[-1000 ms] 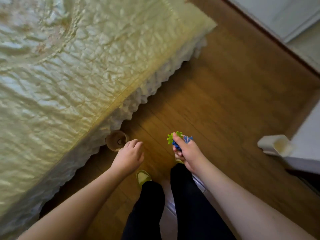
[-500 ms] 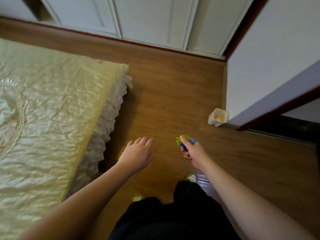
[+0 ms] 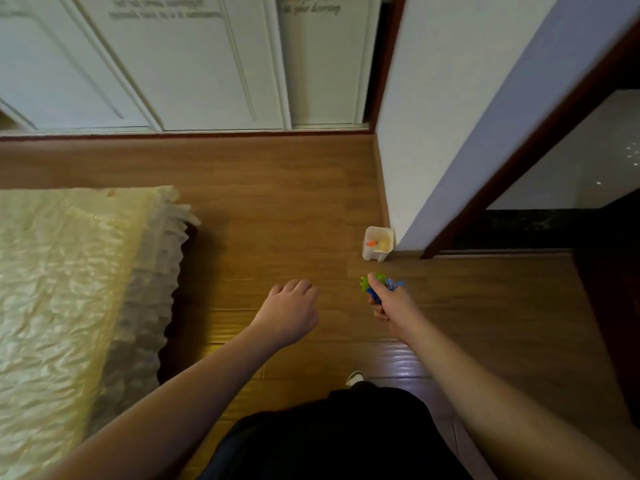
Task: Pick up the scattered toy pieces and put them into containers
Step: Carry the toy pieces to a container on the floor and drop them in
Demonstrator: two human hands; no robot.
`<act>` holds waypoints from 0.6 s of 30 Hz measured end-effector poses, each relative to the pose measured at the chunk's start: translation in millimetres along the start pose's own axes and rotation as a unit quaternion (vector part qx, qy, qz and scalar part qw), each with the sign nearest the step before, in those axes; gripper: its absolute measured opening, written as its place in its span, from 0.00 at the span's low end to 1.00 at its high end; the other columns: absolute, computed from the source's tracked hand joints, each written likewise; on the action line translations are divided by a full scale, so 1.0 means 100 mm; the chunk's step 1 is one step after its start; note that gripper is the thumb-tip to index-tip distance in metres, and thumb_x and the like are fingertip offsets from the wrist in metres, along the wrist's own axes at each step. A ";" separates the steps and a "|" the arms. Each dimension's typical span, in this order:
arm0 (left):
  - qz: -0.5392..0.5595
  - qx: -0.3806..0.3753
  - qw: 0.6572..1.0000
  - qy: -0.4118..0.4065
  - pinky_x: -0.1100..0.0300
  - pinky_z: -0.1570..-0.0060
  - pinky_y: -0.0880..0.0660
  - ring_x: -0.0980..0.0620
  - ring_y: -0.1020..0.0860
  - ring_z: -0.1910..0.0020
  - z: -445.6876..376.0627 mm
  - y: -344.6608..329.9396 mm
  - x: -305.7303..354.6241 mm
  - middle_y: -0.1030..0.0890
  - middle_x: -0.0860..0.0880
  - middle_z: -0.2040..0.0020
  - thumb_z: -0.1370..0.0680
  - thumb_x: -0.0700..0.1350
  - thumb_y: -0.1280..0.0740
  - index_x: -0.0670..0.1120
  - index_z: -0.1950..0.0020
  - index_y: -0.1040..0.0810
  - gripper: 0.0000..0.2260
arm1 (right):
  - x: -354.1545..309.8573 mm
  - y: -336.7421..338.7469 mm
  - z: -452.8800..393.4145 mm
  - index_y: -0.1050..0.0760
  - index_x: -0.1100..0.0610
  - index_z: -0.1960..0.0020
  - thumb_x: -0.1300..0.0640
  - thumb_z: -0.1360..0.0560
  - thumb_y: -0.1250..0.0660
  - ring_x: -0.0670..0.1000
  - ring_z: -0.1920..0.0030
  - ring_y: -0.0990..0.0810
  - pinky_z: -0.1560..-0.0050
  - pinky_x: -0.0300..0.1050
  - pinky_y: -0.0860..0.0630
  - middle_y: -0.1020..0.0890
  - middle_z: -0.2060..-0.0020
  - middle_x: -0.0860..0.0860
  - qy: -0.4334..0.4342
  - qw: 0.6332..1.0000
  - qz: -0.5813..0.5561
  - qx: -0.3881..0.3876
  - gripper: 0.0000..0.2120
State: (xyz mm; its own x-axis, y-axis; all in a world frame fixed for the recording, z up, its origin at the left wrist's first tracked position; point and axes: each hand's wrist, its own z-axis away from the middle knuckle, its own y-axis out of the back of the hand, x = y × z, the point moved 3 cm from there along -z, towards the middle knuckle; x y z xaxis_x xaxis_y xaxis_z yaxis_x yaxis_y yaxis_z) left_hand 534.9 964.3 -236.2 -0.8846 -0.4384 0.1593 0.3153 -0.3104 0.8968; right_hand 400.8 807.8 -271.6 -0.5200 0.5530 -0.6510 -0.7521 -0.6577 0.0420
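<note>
- Right hand [image 3: 388, 303] at centre right of the frame, fingers curled round a small bunch of toy pieces [image 3: 379, 285], green and blue, sticking out past the thumb toward the top
- Left hand [image 3: 289, 315] at centre, palm down above the floor, fingers loosely bent, holding nothing
- White container [image 3: 377, 243] just above the right hand in the frame, standing on the wooden floor [image 3: 277, 209] against the corner of the wall [image 3: 446, 109]; something orange and something yellow inside, too small to name
- Toy pieces near the container's lower edge in the picture, apart from it
- Bed [image 3: 62, 306] with cream quilted cover and frilled edge filling the lower left
- White wardrobe doors [image 3: 173, 64] across the top, faint lettering along their upper edge, unreadable
- Dark door frame [image 3: 519, 161] slanting down the right side, darker floor beyond
- Black trousers [image 3: 339, 438] at bottom centre, tip of a light shoe [image 3: 355, 377] just above them
</note>
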 end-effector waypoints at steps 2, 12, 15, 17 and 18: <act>0.004 -0.010 1.000 0.000 0.48 0.32 0.36 0.47 0.36 0.28 -0.18 0.03 0.11 0.34 0.49 0.27 0.19 0.53 0.45 0.49 0.27 0.37 0.21 | -0.10 0.17 -0.10 0.23 0.58 0.51 0.43 0.24 0.34 0.46 0.68 0.27 0.69 0.38 0.31 0.23 0.64 0.51 0.009 1.000 0.010 0.014 0.17; 0.023 -0.081 0.996 -0.035 0.48 0.32 0.36 0.47 0.39 0.26 -1.11 0.02 -0.03 0.37 0.49 0.25 0.19 0.49 0.45 0.50 0.25 0.39 0.21 | -0.47 0.33 -0.78 0.22 0.58 0.53 0.45 0.23 0.34 0.45 0.71 0.31 0.74 0.36 0.36 0.26 0.67 0.50 -0.037 0.995 -0.075 0.049 0.15; -0.014 -0.062 0.997 -0.052 0.48 0.34 0.35 0.46 0.37 0.28 -1.50 0.12 -0.17 0.35 0.48 0.27 0.20 0.48 0.44 0.49 0.26 0.37 0.21 | -0.63 0.31 -1.03 0.24 0.57 0.56 0.47 0.22 0.34 0.45 0.70 0.31 0.71 0.38 0.36 0.26 0.68 0.51 -0.041 0.994 -0.076 0.070 0.14; -0.059 -0.027 0.996 -0.067 0.49 0.34 0.35 0.45 0.36 0.28 -1.78 0.25 -0.29 0.34 0.46 0.28 0.20 0.49 0.43 0.49 0.27 0.37 0.20 | -0.77 0.31 -1.22 0.24 0.57 0.56 0.47 0.22 0.34 0.45 0.70 0.31 0.72 0.37 0.36 0.26 0.67 0.51 -0.032 0.993 -0.085 0.078 0.13; -0.075 -0.019 0.994 -0.073 0.49 0.34 0.35 0.45 0.36 0.29 -1.92 0.31 -0.35 0.33 0.46 0.28 0.20 0.49 0.43 0.49 0.28 0.36 0.20 | -0.83 0.31 -1.35 0.24 0.58 0.55 0.47 0.22 0.34 0.45 0.70 0.31 0.72 0.37 0.36 0.26 0.67 0.51 -0.031 0.992 -0.090 0.081 0.13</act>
State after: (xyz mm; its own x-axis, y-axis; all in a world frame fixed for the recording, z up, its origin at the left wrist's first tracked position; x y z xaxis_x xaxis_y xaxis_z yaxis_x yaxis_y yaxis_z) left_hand 641.7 808.0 -292.9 -0.9625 -0.2573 0.0854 0.1858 -0.3966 0.8990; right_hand 475.2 672.0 -318.1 -0.3907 0.6879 -0.6117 -0.8880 -0.4567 0.0537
